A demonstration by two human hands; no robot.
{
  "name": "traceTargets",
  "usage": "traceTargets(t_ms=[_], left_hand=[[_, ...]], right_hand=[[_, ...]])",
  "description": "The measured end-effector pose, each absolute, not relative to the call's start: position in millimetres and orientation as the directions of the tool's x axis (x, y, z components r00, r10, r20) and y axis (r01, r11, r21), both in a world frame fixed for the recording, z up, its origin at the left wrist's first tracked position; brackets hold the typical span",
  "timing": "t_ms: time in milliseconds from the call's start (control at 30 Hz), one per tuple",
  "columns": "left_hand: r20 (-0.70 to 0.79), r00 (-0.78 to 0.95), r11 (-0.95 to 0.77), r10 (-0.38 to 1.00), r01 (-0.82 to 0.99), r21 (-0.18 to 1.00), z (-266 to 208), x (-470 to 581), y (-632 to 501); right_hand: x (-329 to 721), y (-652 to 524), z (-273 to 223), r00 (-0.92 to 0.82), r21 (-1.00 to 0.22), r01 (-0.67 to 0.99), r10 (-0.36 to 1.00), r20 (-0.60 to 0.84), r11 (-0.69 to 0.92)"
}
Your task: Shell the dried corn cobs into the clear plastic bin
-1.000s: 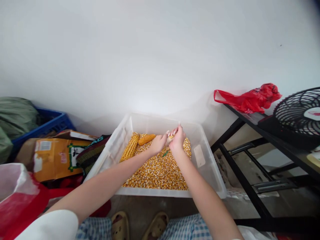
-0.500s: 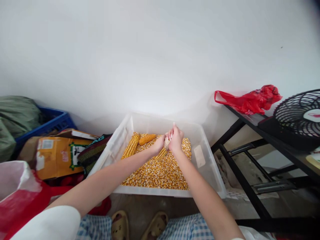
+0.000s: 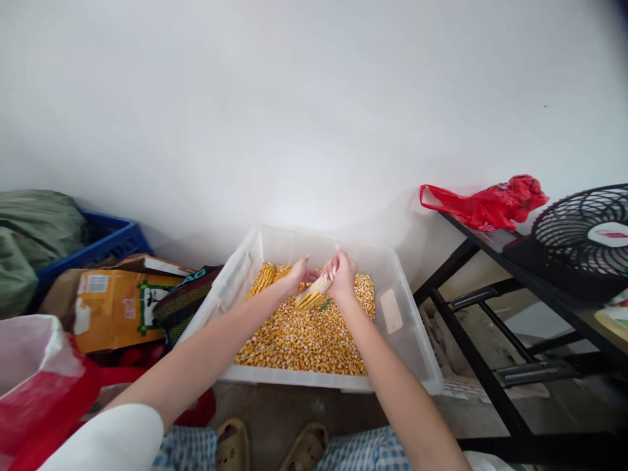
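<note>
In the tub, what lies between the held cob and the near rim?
In the head view, loose kernels lie between the cob and the near rim, with a green bit close to the cob.

Cob (image 3: pixel 310 300): yellow rows, pale bare end
Loose kernels (image 3: pixel 304 345): I see yellow mottled with white
Trousers (image 3: pixel 366 451): blue-white check
Carrier bag (image 3: pixel 495 204): red
Crate (image 3: pixel 115 240): blue

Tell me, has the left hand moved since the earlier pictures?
Yes. Judged against the bin, the left hand has shifted left, away from the right hand, which holds the cob.
</note>
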State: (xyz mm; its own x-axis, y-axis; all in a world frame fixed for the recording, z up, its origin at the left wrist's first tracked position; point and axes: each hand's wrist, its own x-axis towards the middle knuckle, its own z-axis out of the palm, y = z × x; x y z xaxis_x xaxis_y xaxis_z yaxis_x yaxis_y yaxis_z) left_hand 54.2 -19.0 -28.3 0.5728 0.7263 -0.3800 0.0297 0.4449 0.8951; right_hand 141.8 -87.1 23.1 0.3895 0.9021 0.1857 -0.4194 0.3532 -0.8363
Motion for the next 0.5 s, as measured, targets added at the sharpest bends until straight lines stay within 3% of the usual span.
traceTargets(t_ms=[133, 267, 367, 500], left_hand=[[-0.121, 0.473, 0.040, 0.873, 0.178, 0.983, -25.5, 47.1, -14.4], [0.087, 0.505, -0.295, 0.859, 0.347, 0.890, -31.1, 62.6, -37.2], [0.084, 0.480, -0.269, 0.873, 0.332, 0.904, -34.6, 75.2, -52.1], [-0.005, 0.475, -0.073, 0.880, 0.145, 0.987, -32.3, 80.6, -57.0]], right_hand=[[175.0, -81.0, 29.1, 0.553, -0.739, -0.540, 0.832, 0.050, 0.403], [185.7, -79.7, 28.7, 0.596, -0.719, -0.568, 0.803, -0.023, 0.401], [177.4, -81.7, 29.2, 0.583, -0.755, -0.514, 0.811, 0.041, 0.408], [167.3, -85.3, 34.9, 0.544, -0.807, -0.417, 0.826, 0.147, 0.418]])
